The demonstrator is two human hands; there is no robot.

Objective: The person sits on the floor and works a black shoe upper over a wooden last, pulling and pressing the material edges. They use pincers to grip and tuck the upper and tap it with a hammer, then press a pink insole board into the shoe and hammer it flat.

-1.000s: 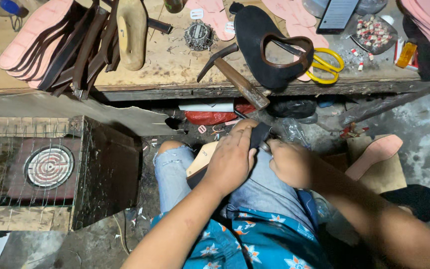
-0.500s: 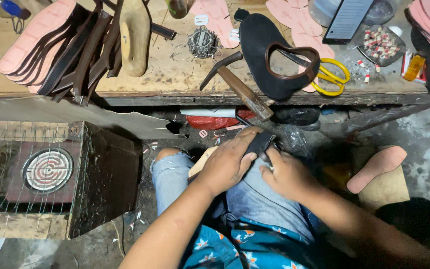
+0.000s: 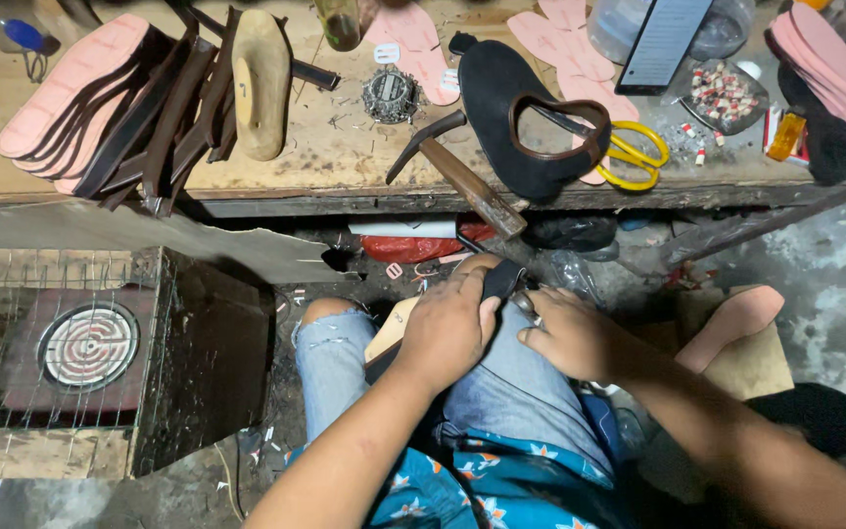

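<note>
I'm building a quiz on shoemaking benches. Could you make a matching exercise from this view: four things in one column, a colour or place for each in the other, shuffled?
Things:
1. scissors
2. hammer
3. wooden shoe last
4. dark shoe piece

Descriptions:
A. held by both hands over the lap
B. yellow handles
C. pale, standing on the bench beside dark straps
D. handle overhanging the bench edge

Pairs: 1-B, 2-D, 3-C, 4-A

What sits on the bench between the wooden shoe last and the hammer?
In the head view, a small round tin of nails sits between the wooden shoe last and the hammer, amid loose scraps on the bench.
</note>
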